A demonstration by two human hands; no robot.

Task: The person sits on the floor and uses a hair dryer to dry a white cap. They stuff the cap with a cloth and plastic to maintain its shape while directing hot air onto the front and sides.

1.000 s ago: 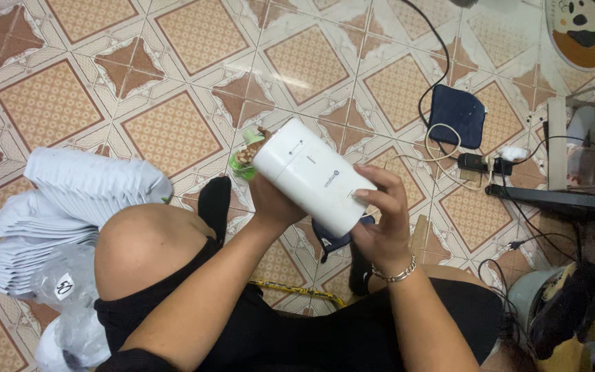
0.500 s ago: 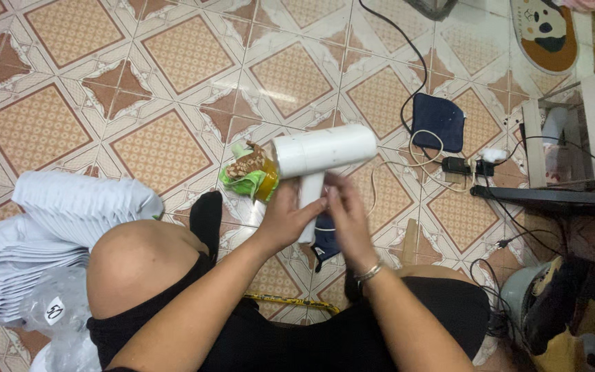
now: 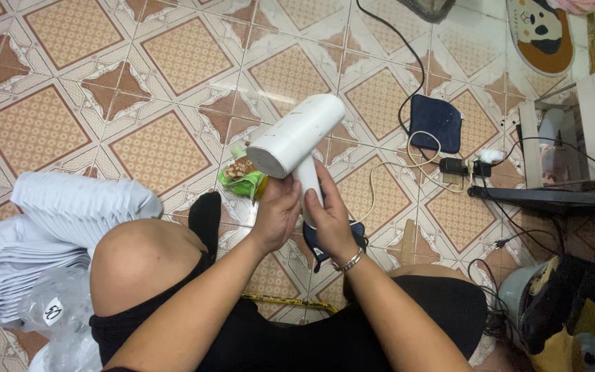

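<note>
Fingers of both the left hand (image 3: 278, 210) and right hand (image 3: 330, 219) close around the handle of a white hair dryer (image 3: 296, 138), steadying its barrel above them; a green snack packet (image 3: 241, 178) lies on the tiled floor (image 3: 160, 138) just beyond the fingertips.

A small green snack packet (image 3: 241, 180) lies on the tiled floor (image 3: 160, 145) just beyond my knee. By the floor's left edge sits a stack of flat white packages (image 3: 63, 227), with a clear plastic bag (image 3: 60, 317) bearing a small white label (image 3: 52, 311) against it.
</note>
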